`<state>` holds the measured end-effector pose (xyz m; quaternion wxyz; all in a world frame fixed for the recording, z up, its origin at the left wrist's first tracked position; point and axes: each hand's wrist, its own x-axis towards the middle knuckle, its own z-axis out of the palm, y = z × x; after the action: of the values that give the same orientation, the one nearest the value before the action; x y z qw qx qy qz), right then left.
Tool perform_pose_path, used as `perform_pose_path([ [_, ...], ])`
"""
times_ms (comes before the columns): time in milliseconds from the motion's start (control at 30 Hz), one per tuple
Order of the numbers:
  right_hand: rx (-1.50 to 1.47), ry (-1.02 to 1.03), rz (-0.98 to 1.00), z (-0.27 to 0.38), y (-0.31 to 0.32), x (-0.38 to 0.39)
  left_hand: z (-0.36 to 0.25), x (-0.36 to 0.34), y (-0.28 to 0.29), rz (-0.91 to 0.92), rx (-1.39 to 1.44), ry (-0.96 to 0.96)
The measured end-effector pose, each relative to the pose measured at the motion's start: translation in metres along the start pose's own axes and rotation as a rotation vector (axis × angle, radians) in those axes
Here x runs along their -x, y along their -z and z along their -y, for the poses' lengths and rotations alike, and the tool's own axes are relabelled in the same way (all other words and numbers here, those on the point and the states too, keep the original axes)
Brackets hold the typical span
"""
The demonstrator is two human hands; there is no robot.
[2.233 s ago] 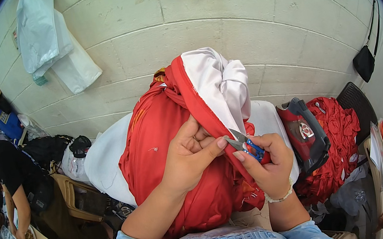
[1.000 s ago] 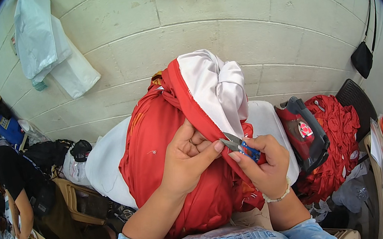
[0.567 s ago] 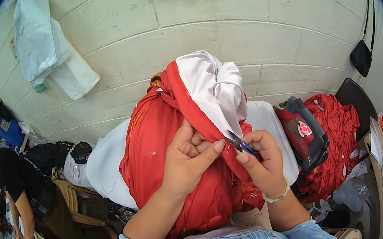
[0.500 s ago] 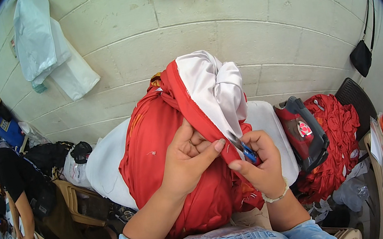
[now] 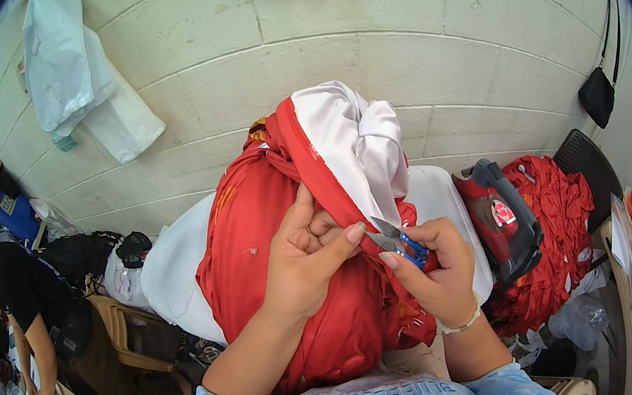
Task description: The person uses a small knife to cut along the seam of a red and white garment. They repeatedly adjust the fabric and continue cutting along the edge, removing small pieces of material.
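A large heap of red fabric (image 5: 256,287) lies in front of me, with a white part (image 5: 336,142) folded over at its top. My left hand (image 5: 303,252) pinches the red edge strip of this fabric between thumb and fingers. In my right hand (image 5: 443,264) is a pair of small blue-handled thread snips (image 5: 399,242). Their two metal blades stand apart, pointing up and left, close to the left thumb tip and the seam edge. A short loose thread lies on the red cloth left of my left hand.
Beneath the heap is a white padded surface (image 5: 178,277). A grey and red iron (image 5: 501,220) stands at its right, beside more red cloth (image 5: 560,236). At the far left a person (image 5: 34,318) works at a table. A pale block wall (image 5: 434,60) rises behind.
The snips have drawn slightly back from the fabric edge, and their blades have spread apart. My left hand keeps nearly the same place on the cloth.
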<state>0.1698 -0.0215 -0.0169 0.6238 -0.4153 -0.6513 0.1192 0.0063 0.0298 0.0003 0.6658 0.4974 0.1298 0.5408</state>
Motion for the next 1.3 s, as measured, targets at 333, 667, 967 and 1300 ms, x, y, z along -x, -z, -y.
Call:
perform_pose_path([
  [333, -0.102, -0.129, 0.093, 0.001, 0.002, -0.001, 0.004, 0.000, 0.004, 0.064, 0.022, 0.049],
  [667, 0.118, 0.114, 0.399, -0.011, 0.026, 0.011, -0.007, -0.030, 0.011, -0.052, 0.197, 0.166],
  [967, 0.034, -0.130, 0.362, -0.017, 0.063, 0.027, -0.027, -0.063, 0.025, -0.167, 0.304, 0.061],
  [1300, -0.294, -0.325, 0.142, -0.018, 0.067, 0.025, -0.039, -0.046, 0.013, -0.092, 0.260, -0.186],
])
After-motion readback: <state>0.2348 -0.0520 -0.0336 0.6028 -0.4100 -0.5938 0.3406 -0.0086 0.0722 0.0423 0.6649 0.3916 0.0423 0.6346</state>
